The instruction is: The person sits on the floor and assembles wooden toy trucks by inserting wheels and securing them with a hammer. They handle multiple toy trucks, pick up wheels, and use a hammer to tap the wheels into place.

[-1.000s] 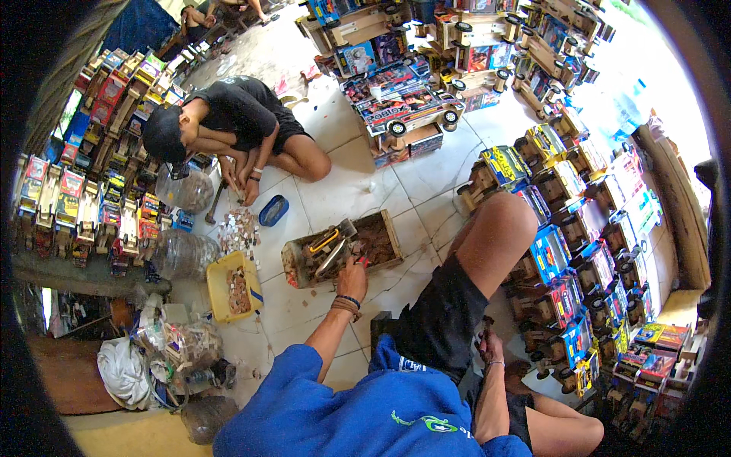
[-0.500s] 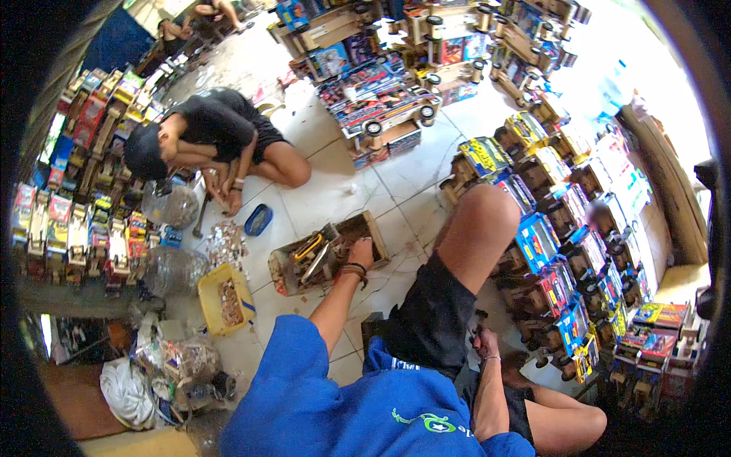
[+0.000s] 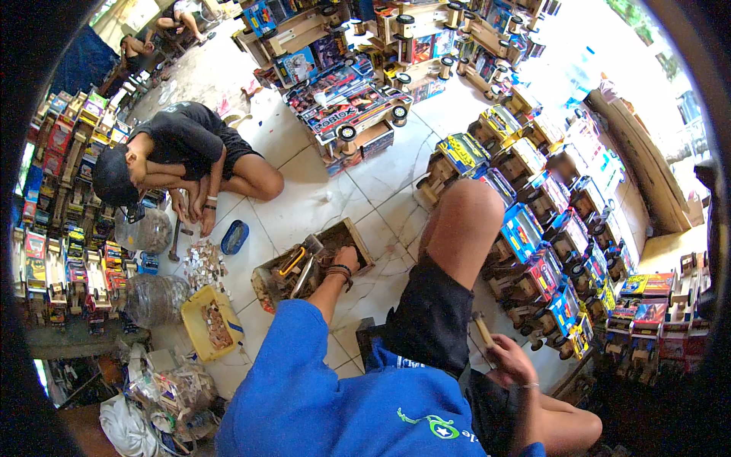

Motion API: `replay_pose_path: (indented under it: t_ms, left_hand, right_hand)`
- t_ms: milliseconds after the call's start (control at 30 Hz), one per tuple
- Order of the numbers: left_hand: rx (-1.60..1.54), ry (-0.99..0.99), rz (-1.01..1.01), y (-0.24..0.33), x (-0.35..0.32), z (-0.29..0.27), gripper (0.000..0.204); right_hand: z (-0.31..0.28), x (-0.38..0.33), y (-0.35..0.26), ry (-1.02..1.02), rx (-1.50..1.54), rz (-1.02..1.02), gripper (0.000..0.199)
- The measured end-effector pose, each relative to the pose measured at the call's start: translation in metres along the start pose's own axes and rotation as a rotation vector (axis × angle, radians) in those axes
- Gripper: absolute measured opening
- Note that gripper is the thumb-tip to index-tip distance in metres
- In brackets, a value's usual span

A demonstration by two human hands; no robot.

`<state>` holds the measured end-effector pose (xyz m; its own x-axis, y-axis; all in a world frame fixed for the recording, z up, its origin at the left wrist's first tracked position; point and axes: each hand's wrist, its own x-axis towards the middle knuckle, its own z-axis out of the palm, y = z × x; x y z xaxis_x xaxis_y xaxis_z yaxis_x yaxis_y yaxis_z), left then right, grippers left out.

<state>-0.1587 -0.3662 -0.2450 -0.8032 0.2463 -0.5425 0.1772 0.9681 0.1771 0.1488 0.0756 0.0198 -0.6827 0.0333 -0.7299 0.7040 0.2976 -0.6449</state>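
My left hand (image 3: pixel 346 257) reaches down into a wooden box (image 3: pixel 363 236), near its right end; the fingertips are hidden among the contents. Inside the box, left of that hand, lie a yellow-handled tool (image 3: pixel 292 262) and a long pale metal tool (image 3: pixel 303 276). By my bent knee, my right hand (image 3: pixel 514 361) is closed round a hammer (image 3: pixel 483 329) with a light wooden handle. Its dark end points up and away from me, and the lower end is hidden in the fist.
Rows of wooden toy trucks (image 3: pixel 525 232) stand on the right; more are stacked ahead (image 3: pixel 346 114) and at left. A co-worker (image 3: pixel 186 156) sits at the far left beside another hammer (image 3: pixel 176 241). A blue dish (image 3: pixel 234 238) and a yellow tub (image 3: pixel 236 335) stand on the tiles.
My right hand has turned and shifted right, bringing the hammer's wooden handle into sight. My left hand stays in the box. The whole view has shifted slightly.
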Motion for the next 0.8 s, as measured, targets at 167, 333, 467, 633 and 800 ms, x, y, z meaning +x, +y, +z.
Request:
replay_pose_path:
  t_ms: [167, 333, 467, 633, 800]
  left_hand:
    - [-0.137, 0.252, -0.009, 0.023, -0.035, -0.034, 0.029]
    - [-0.196, 0.055, -0.088, 0.034, -0.044, -0.062, 0.037]
    - [-0.129, 0.199, -0.010, 0.031, -0.055, -0.072, 0.025]
    - [-0.081, 0.340, 0.030, 0.027, -0.059, -0.076, 0.020]
    - [-0.141, 0.487, 0.102, 0.032, -0.079, -0.095, 0.022]
  right_hand:
    - [-0.081, -0.119, -0.095, -0.135, -0.184, 0.227, 0.044]
    - [-0.132, -0.180, -0.155, -0.008, -0.717, 0.125, 0.042]
    - [-0.130, -0.193, -0.190, 0.146, -0.828, 0.102, 0.039]
    - [-0.130, -0.191, -0.218, 0.087, -0.709, -0.121, 0.037]
    - [-0.139, -0.150, -0.226, -0.043, -0.881, -0.242, 0.036]
